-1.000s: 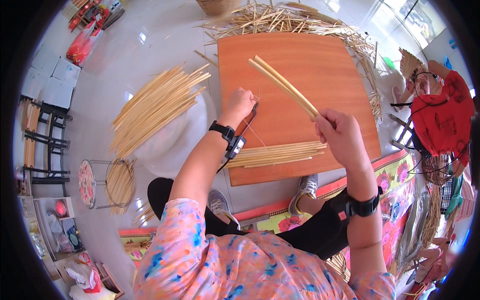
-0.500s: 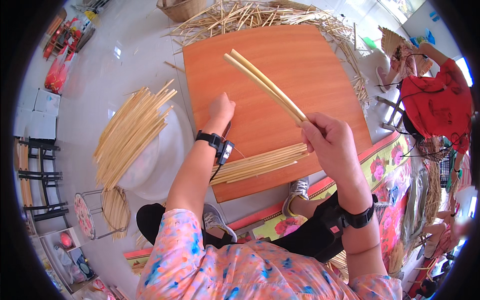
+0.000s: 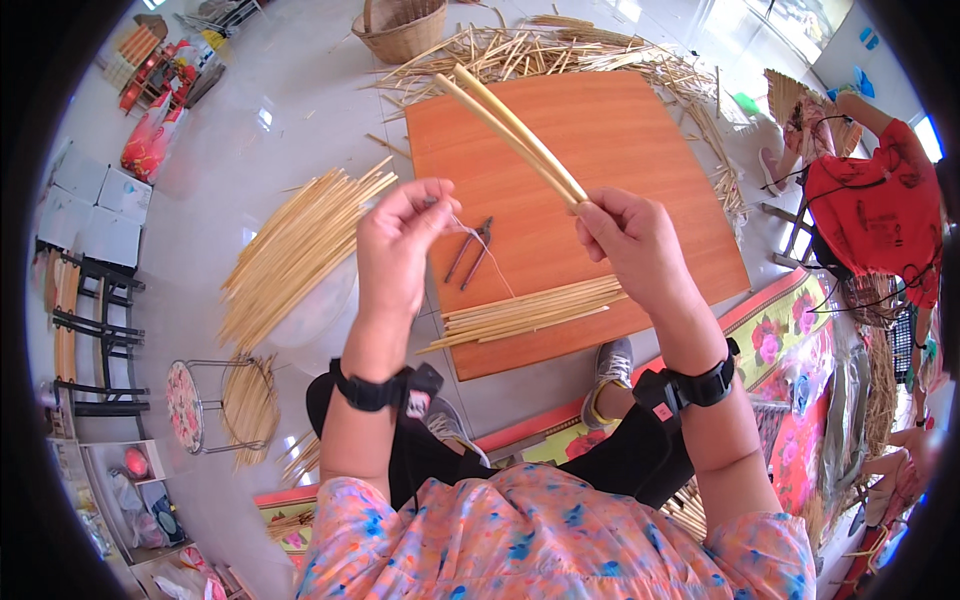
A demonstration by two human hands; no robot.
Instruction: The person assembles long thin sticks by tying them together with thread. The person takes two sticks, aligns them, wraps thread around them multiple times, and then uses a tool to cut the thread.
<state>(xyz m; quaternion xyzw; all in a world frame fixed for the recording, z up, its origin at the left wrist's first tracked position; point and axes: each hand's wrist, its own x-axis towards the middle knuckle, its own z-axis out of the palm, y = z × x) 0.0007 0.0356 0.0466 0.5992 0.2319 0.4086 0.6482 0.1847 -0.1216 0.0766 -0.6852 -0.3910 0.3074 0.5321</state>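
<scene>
My right hand (image 3: 632, 240) is closed around the lower ends of two pale straw stalks (image 3: 520, 140). They slant up and to the left over the orange-brown wooden table (image 3: 580, 110), parting slightly at the far ends. Thumb and fingertips of my left hand (image 3: 395, 245) pinch a thin thread (image 3: 492, 258), which trails down toward a row of straw stalks (image 3: 540, 312) along the table's near edge. A pair of pliers (image 3: 470, 252) lies on the tabletop to the right of my left hand.
Left of the table, a thick bundle of stalks (image 3: 290, 250) rests on a whitish round surface (image 3: 325, 320). Loose stalks (image 3: 560, 50) litter the floor behind the table, near a woven basket (image 3: 400, 35). A wire-legged stool (image 3: 185, 405) stands lower left. A person in red (image 3: 875, 210) sits at right.
My left hand has risen from the table with the thread and come nearer to me, uncovering the pliers. My right hand with the two stalks has shifted slightly left and up.
</scene>
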